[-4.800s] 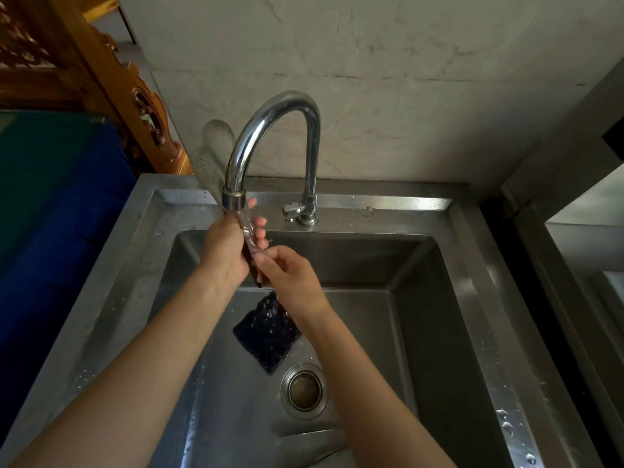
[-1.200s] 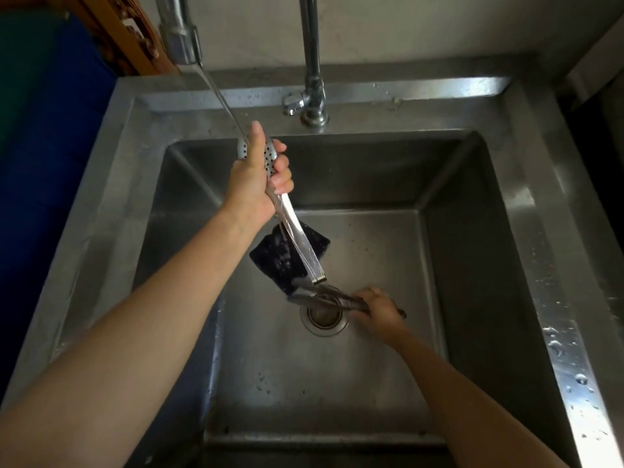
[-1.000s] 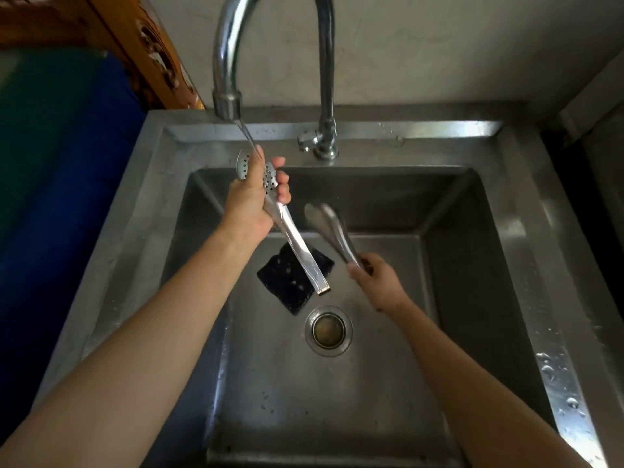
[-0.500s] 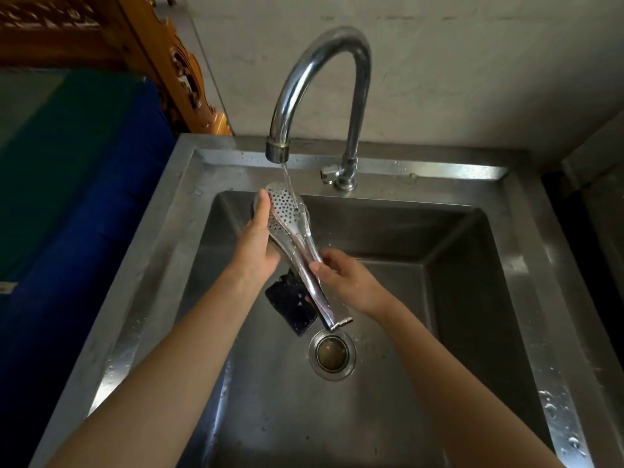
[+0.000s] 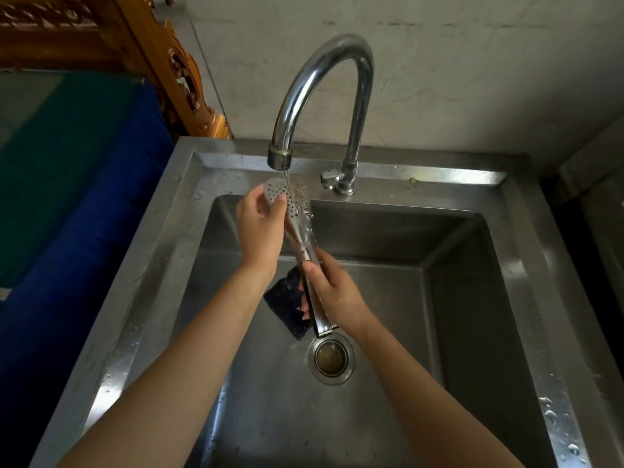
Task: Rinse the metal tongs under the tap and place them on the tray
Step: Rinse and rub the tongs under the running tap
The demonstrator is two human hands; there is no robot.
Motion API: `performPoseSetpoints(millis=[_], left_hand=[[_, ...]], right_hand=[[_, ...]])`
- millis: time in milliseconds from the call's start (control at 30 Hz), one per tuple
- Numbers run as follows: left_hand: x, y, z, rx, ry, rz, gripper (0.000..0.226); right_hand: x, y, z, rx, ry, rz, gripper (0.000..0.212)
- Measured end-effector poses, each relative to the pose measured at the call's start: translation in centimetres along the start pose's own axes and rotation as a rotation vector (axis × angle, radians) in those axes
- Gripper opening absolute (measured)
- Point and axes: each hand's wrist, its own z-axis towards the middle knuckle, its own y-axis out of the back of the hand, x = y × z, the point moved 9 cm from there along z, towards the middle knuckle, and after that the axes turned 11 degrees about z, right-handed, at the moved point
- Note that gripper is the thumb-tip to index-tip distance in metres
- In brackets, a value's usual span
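The metal tongs (image 5: 301,231), perforated at the tips, slant under the tap (image 5: 320,79) stream above the sink (image 5: 516,271). The left hand (image 5: 260,231) pinches one tip; the right hand (image 5: 334,292) grips the handle. A dark pad (image 5: 287,305), possibly a sponge, lies beside the drain (image 5: 331,358).

A single head-worn wide-angle view looks forward and steeply down into the steel sink (image 5: 520,271) from close above, facing the back wall. The tap (image 5: 324,72) stands at upper centre, both forearms reach in from the bottom edge, and straight edges bow toward the frame's sides.
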Motion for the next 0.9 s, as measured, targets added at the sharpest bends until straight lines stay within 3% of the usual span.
performPoseSetpoints(millis=[267,433,533,600,700,800,900], left_hand=[[-2.3,1.3,-0.5,-0.007,-0.096,-0.032,0.040],[-1.1,-0.2,-1.0,0.141,0.152,-0.188,0.034],[-0.8,-2.7,-1.5,0.410,0.288,-0.538,0.023],[-1.0,-3.5,-1.9,0.479,0.384,-0.698,0.024],[-0.9,-3.7,-1.8,0.419,0.423,-0.669,0.023],[-1.1,-4.2,-2.2,0.361,0.357,-0.584,0.025],[-2.0,-4.7,-3.5,0.376,0.349,-0.543,0.035]], right_hand=[[0.5,0.8,-0.4,-0.019,0.034,-0.027,0.025],[1.2,0.0,-1.1,0.020,0.033,-0.092,0.032],[1.3,0.0,-1.2,0.041,0.012,-0.082,0.032],[1.6,0.1,-1.0,0.060,-0.016,-0.138,0.035],[3.0,1.1,0.2,0.001,-0.002,-0.374,0.049],[7.9,0.1,2.1,-0.124,0.245,-0.316,0.045],[9.5,-1.9,4.4,-0.173,0.192,-0.325,0.049]])
